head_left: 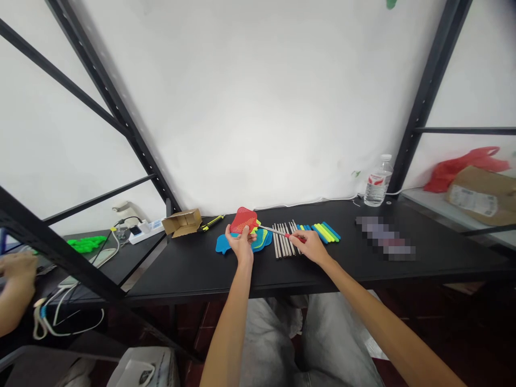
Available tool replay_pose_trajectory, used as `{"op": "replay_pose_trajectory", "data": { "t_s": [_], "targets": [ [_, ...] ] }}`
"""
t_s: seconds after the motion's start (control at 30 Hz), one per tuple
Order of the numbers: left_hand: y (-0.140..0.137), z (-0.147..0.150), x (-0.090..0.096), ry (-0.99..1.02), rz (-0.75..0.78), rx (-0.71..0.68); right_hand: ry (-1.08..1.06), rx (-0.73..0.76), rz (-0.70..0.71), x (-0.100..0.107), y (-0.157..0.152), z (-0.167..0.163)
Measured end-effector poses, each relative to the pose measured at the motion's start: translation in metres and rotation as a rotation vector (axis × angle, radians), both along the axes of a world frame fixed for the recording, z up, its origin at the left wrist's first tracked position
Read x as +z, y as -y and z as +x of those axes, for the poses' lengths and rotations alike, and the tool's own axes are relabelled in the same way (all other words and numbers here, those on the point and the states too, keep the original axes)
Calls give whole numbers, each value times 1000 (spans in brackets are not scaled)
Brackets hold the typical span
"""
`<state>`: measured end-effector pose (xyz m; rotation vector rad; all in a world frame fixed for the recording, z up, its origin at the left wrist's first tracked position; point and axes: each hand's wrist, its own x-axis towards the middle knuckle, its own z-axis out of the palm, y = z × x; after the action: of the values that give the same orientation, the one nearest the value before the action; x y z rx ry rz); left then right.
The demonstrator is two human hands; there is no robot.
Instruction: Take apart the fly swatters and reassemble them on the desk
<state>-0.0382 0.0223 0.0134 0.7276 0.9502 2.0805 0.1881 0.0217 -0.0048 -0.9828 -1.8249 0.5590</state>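
A red fly swatter (pixel 243 219) with a metal rod is held up between my two hands, above the table. My left hand (pixel 242 246) grips the mesh head near its neck, thumb on top. The fingers of my right hand (pixel 309 244) are closed round its red handle, at the other end of the rod. Under my left hand lie blue swatter heads (pixel 222 245), with yellow-green ones among them. Beneath the rod is a row of metal rods (pixel 278 248). Blue and yellow handles (pixel 328 232) lie beyond my right hand.
An open cardboard box (pixel 182 222) and a yellow-black cutter (pixel 212 222) lie at the left back of the black table (pixel 181 274). At the right stand a water bottle (pixel 378 181) and a pixelated item (pixel 385 239). A co-worker's hand (pixel 18 274) shows far left, behind the rack post.
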Motion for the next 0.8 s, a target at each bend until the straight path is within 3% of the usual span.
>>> {"op": "replay_pose_trajectory", "data": {
  "t_s": [0.8],
  "targets": [
    [2,1,-3,-115,61,-12,24,-10,26,4,3,1]
  ]
}}
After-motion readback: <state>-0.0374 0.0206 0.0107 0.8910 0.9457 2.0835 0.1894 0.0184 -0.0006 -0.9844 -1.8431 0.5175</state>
